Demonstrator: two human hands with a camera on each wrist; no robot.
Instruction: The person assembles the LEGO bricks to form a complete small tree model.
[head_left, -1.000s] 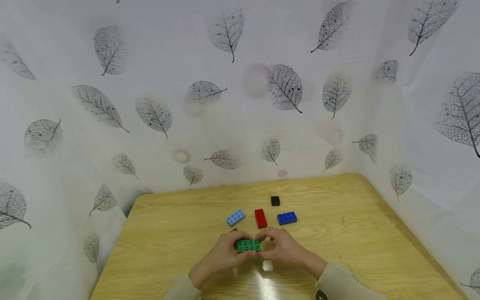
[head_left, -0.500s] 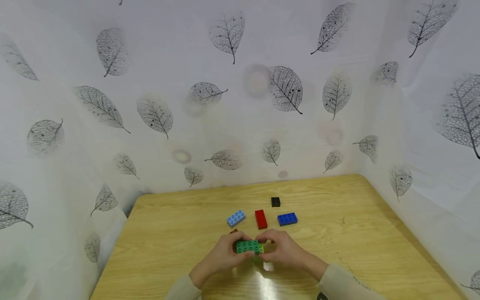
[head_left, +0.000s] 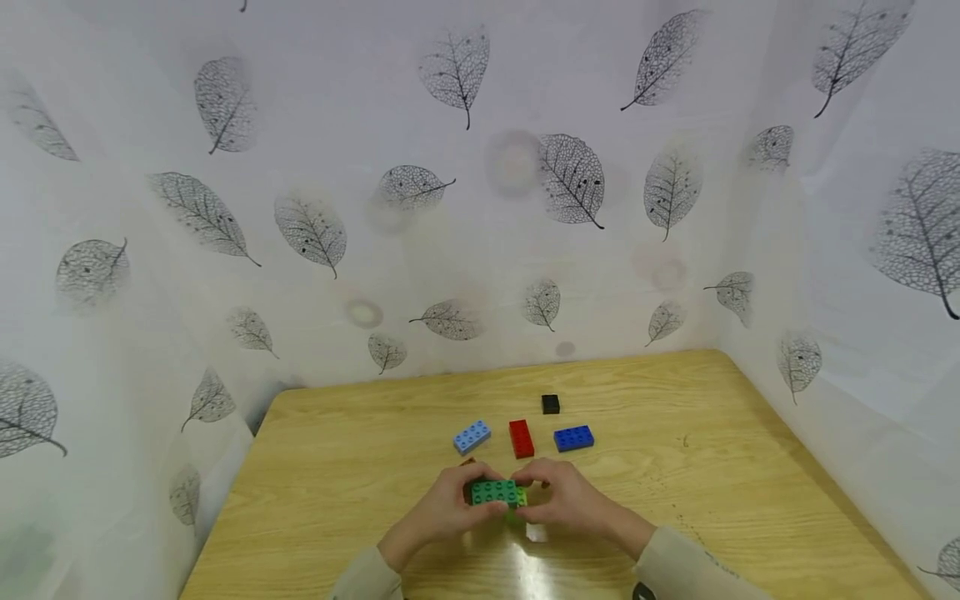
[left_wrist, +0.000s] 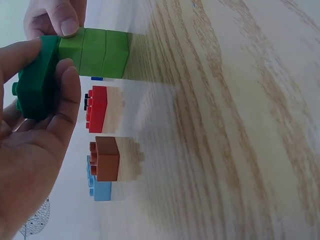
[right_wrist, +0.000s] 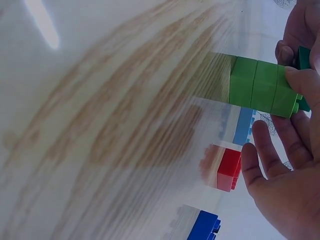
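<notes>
A dark green toy brick [head_left: 493,492] with two rows of studs is gripped between the thumb and fingers of my left hand [head_left: 442,505]. It sits at the top of a stack of light green bricks [left_wrist: 105,52], overhanging the stack to the left. My right hand [head_left: 568,502] pinches the top light green brick between thumb and finger, its other fingers spread loosely in the right wrist view. The stack [right_wrist: 255,85] stands upright on the wooden table [head_left: 337,467]. In the head view, my hands hide most of the stack.
Beyond my hands lie a light blue brick [head_left: 472,437], a red brick [head_left: 521,438], a blue brick [head_left: 573,438] and a small black brick [head_left: 551,404]. A brown brick [left_wrist: 106,159] is partly hidden behind my left hand in the head view. Leaf-print curtains [head_left: 480,250] surround the table.
The dark green brick has shifted slightly left in my left hand's grip, showing a bit more light green beside it. My right hand stays nearly still.
</notes>
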